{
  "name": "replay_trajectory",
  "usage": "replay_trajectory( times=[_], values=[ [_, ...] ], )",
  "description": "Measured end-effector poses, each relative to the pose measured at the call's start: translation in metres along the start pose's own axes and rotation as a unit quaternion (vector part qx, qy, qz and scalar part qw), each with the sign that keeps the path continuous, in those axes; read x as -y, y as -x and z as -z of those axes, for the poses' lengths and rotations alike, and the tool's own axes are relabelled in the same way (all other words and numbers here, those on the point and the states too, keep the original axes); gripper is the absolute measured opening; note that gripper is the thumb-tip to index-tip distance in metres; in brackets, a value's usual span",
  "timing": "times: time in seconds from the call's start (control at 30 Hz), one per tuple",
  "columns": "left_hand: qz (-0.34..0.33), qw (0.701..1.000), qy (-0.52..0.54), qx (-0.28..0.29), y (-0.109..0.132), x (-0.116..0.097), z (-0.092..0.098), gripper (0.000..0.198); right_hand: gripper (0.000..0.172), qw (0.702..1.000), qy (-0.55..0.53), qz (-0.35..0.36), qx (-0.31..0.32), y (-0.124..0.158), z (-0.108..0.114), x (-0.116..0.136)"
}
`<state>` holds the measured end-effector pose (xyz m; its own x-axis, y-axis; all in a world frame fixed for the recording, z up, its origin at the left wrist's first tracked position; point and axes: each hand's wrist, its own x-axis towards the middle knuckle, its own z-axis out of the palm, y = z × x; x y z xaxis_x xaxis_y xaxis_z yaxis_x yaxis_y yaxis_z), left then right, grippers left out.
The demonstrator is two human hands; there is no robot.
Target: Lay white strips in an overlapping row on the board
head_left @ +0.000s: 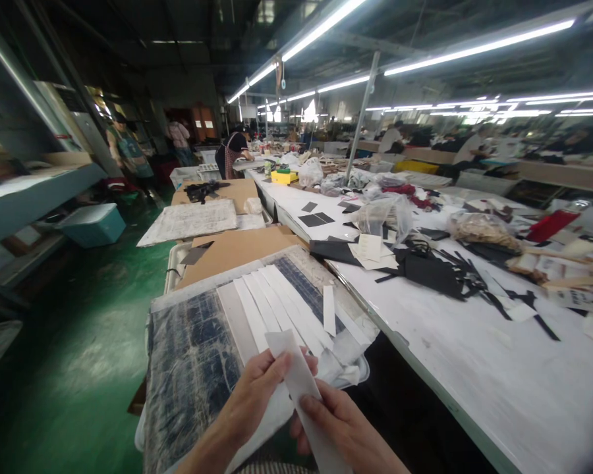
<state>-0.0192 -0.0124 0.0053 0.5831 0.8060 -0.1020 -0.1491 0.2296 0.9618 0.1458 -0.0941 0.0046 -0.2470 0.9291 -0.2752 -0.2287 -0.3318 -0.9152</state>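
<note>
Left hand (261, 376) pinched flat white strip (305, 385) near upper end, thumb on top; right hand (338, 415) gripped same strip lower down, thumb across it. Strip sat at 6 o'clock in view, upper end tilted toward 11. At 11 o'clock from hands, row of long flat white strips (261, 306) lay on scuffed dark-blue flat panel (188, 368). At 2 o'clock, long white-topped table (504, 388) bore flat black scraps (435, 273).

The person's left hand (257, 385) and right hand (333, 411) are bare, as are the forearms (212, 438) as far as they show, and below peeps striped cloth (271, 467), apparently clothing, in narrow light and dark bands.
</note>
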Motion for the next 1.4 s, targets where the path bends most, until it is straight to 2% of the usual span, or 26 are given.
replay_trajectory(
  times=[0.07,0.13,0.17,0.2,0.23,0.3,0.33,0.37,0.43,0.5,0.53,0.57,0.6,0.67,0.7,0.77,0.9,0.97,1.07,1.1,1.17,1.23,1.27,1.3,1.37,1.4],
  values=[
    [-0.156,0.971,-0.178,0.027,-0.001,0.002,0.008,0.036,0.038,0.999,-0.027,0.003,0.02,0.001,-0.001,0.0],
    [-0.322,0.896,-0.3,0.06,-0.001,0.004,0.011,0.038,0.039,0.997,-0.059,0.001,0.041,0.0,-0.003,-0.001],
    [-0.356,0.878,-0.315,0.054,-0.001,0.006,0.01,0.04,0.04,0.997,-0.064,-0.002,0.044,0.0,-0.004,-0.002],
    [-0.343,0.89,-0.299,0.032,0.0,0.007,0.007,0.041,0.04,0.997,-0.061,-0.005,0.039,-0.001,-0.004,-0.003],
    [-0.289,0.923,-0.255,0.004,0.002,0.008,0.004,0.041,0.04,0.998,-0.047,-0.007,0.028,-0.001,-0.004,-0.004],
    [-0.12,0.984,-0.129,-0.02,0.005,0.009,-0.002,0.045,0.04,1.0,-0.005,-0.007,0.004,-0.001,-0.002,-0.006],
    [-0.049,0.995,-0.086,-0.016,0.007,0.009,-0.003,0.047,0.04,1.0,0.008,-0.005,-0.002,-0.001,-0.001,-0.007],
    [-0.027,0.997,-0.076,0.001,0.008,0.009,-0.003,0.047,0.041,1.0,0.008,-0.004,-0.001,-0.001,0.0,-0.008],
    [-0.122,0.979,-0.153,0.05,0.009,0.007,0.001,0.042,0.043,1.0,-0.022,-0.002,0.009,-0.001,0.0,-0.008],
    [-0.281,0.921,-0.254,0.092,0.008,0.007,0.006,0.038,0.044,0.998,-0.058,-0.004,0.012,-0.001,-0.002,-0.007],
    [-0.322,0.903,-0.268,0.097,0.008,0.008,0.006,0.038,0.043,0.998,-0.059,-0.006,0.009,-0.002,-0.003,-0.006],
    [-0.317,0.911,-0.25,0.086,0.008,0.009,0.005,0.038,0.042,0.999,-0.046,-0.005,0.003,-0.003,-0.004,-0.005],
    [-0.267,0.94,-0.206,0.059,0.008,0.01,0.003,0.038,0.043,1.0,-0.02,-0.003,-0.006,-0.004,-0.006,-0.004],
    [-0.113,0.988,-0.104,0.011,0.009,0.013,-0.001,0.042,0.047,0.999,0.045,0.004,-0.024,-0.006,-0.007,-0.003],
    [-0.066,0.994,-0.092,0.001,0.009,0.014,-0.002,0.046,0.048,0.997,0.067,0.005,-0.031,-0.006,-0.008,-0.003],
    [-0.085,0.985,-0.152,0.014,0.009,0.014,0.0,0.052,0.049,0.998,0.057,0.001,-0.029,-0.007,-0.008,-0.006],
    [-0.288,0.911,-0.288,0.07,0.007,0.014,0.013,0.042,0.048,0.999,-0.038,0.005,-0.004,-0.009,-0.008,-0.009],
    [-0.259,0.925,-0.275,0.046,0.007,0.018,0.015,0.041,0.048,1.0,-0.012,-0.013,-0.008,-0.011,-0.009,-0.008],
    [-0.082,0.974,-0.21,-0.006,0.009,0.024,0.016,0.043,0.051,0.998,0.04,-0.049,-0.027,-0.015,-0.013,-0.007],
    [-0.082,0.973,-0.218,-0.006,0.009,0.025,0.018,0.041,0.052,0.998,0.03,-0.05,-0.027,-0.016,-0.014,-0.008],
    [-0.221,0.93,-0.292,0.025,0.01,0.026,0.024,0.036,0.052,0.999,-0.019,-0.036,-0.015,-0.019,-0.018,-0.011],
    [-0.377,0.856,-0.351,0.049,0.01,0.026,0.031,0.038,0.052,0.999,-0.05,-0.014,-0.014,-0.021,-0.023,-0.013],
    [-0.394,0.85,-0.348,0.048,0.011,0.026,0.034,0.04,0.05,0.999,-0.043,-0.012,-0.019,-0.022,-0.025,-0.013],
    [-0.357,0.878,-0.318,0.033,0.011,0.025,0.036,0.04,0.049,0.999,-0.025,-0.018,-0.027,-0.023,-0.027,-0.013],
    [-0.167,0.967,-0.191,-0.001,0.013,0.025,0.036,0.038,0.049,0.998,0.015,-0.051,-0.035,-0.025,-0.03,-0.013],
    [-0.064,0.991,-0.114,-0.007,0.015,0.024,0.034,0.039,0.05,0.997,0.03,-0.068,-0.036,-0.026,-0.032,-0.013]
  ],
)
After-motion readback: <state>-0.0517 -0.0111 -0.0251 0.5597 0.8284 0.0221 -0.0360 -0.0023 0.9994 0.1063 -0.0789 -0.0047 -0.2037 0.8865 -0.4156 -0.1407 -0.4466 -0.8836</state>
